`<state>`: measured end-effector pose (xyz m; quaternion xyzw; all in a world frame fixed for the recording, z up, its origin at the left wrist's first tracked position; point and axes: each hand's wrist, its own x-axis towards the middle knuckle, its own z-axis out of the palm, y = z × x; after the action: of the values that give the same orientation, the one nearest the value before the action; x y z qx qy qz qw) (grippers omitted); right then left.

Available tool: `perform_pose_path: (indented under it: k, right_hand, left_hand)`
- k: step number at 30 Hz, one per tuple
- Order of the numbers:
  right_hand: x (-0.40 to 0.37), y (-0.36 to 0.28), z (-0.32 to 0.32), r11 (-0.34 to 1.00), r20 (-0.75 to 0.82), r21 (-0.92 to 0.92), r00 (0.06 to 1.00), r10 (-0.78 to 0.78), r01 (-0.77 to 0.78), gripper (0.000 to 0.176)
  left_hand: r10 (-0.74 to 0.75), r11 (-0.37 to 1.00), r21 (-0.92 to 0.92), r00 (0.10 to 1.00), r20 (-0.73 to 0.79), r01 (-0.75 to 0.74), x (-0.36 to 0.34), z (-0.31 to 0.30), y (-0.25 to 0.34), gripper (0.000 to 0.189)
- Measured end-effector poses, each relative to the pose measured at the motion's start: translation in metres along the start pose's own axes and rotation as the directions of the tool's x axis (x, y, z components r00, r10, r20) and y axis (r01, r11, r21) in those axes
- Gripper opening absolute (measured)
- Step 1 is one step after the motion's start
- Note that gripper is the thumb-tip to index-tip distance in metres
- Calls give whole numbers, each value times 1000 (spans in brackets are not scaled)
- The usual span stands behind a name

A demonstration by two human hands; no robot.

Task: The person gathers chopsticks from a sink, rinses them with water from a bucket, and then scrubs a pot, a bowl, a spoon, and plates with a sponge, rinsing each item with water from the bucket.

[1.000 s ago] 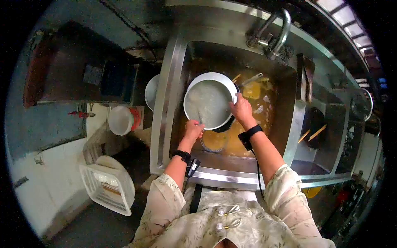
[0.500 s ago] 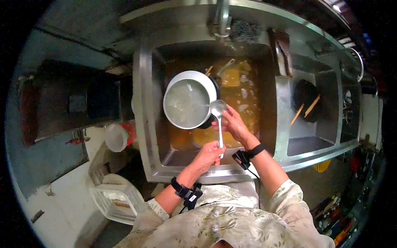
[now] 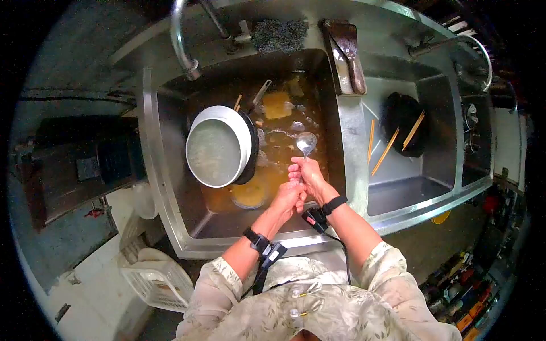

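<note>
A metal soup spoon (image 3: 306, 142) points away from me over the murky water, its round bowl up. My right hand (image 3: 310, 175) is closed around its handle just below the bowl. Right against it, my left hand (image 3: 289, 198) is closed at the lower handle, most of which the fingers hide. To the left of both hands, a white pot (image 3: 248, 139) holding cloudy water leans on a dark pan in the sink basin (image 3: 205, 224). Orange-brown water, food scraps and a submerged round dish (image 3: 250, 196) lie around it.
A curved faucet (image 3: 181, 45) and a scouring pad (image 3: 278, 36) are at the back. A wooden-handled scraper (image 3: 355, 74) rests on the divider. The right basin has several chopsticks (image 3: 387, 150) and a dark round pan (image 3: 398, 116). A white basket (image 3: 156, 281) stands lower left.
The view has shifted right. The spoon has moved away from the pot's rim, out over the water. My right hand has gone from the bowl to the handle, and both hands now meet.
</note>
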<state>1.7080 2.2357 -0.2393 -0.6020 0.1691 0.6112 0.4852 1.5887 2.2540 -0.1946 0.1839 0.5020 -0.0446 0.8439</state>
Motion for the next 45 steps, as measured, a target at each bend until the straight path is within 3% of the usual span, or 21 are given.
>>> perform_pose_path:
  k: [9,11,12,14,15,17,18,19,21,23,25,26,27,29,30,33,34,35,37,39,45]
  right_hand:
    - [113,-1,-31,997,-91,-74,996,-22,15,18]
    - [159,26,-42,998,-165,-21,985,57,-62,20]
    - [186,41,-52,967,-265,-254,962,-71,1,24]
    - [209,54,-68,835,-304,-551,931,-200,-1,43]
    - [208,60,-67,834,-302,-552,931,-205,4,43]
    - [196,63,-52,992,-271,122,962,-6,40,26]
    - [144,31,-30,991,-64,114,994,83,-76,26]
    - [132,22,-17,991,-64,112,994,85,-77,26]
    - [115,12,1,940,84,335,992,-99,66,28]
    - [96,-5,11,949,164,312,980,-112,56,22]
    - [84,-35,10,875,207,-428,967,-148,226,26]
    - [82,-50,10,540,241,-687,853,-462,487,27]
    - [62,-72,20,217,210,-744,530,-822,632,32]
    - [27,-139,45,-143,305,-786,176,-936,602,63]
    - [14,-168,58,-324,410,-723,1,-912,611,77]
    - [7,-226,95,-555,600,-695,-57,-798,456,99]
    - [14,-241,102,-604,651,-685,-30,-759,408,101]
    - [20,-252,111,-647,678,-692,-21,-735,322,98]
    - [45,-269,117,-630,721,-676,169,-672,382,86]
    - [64,-276,118,-660,726,-684,209,-655,310,69]
    - [41,-226,101,-280,394,-860,209,-895,426,43]
  left_hand:
    - [32,980,193,994,108,-53,98,-73,-21,31]
    - [55,915,403,993,-104,-9,128,-86,-27,37]
    - [71,912,409,993,-96,-26,150,-104,-44,37]
    - [452,447,892,879,-151,-76,173,-123,-65,48]
    - [456,446,891,877,-149,-80,173,-121,-62,48]
    - [243,481,863,969,35,-152,153,-102,-51,56]
    - [36,866,500,994,-107,22,129,-77,-38,48]
    - [35,867,497,994,-107,23,127,-73,-37,48]
    - [287,896,334,956,63,-291,119,-68,-31,37]
    - [289,949,132,957,-14,-285,100,-59,-12,27]
    - [289,939,231,949,-125,-256,69,-51,15,26]
    - [509,791,467,848,-145,-395,82,-66,10,26]
    - [682,583,664,726,-87,-468,60,-58,25,25]
    - [832,389,790,549,-81,-474,33,-52,39,28]
    - [838,373,802,541,-74,-467,13,-46,45,29]
    - [790,442,765,608,-84,-468,-40,-27,65,30]
    - [665,669,570,727,-174,-476,-54,-20,69,29]
    - [510,840,329,833,-213,-431,-64,-17,70,29]
    - [461,882,220,858,-227,-416,-76,-17,66,27]
    - [427,904,47,891,-154,-425,-85,-21,64,27]
    - [358,915,-130,916,-180,-383,-90,-24,62,27]
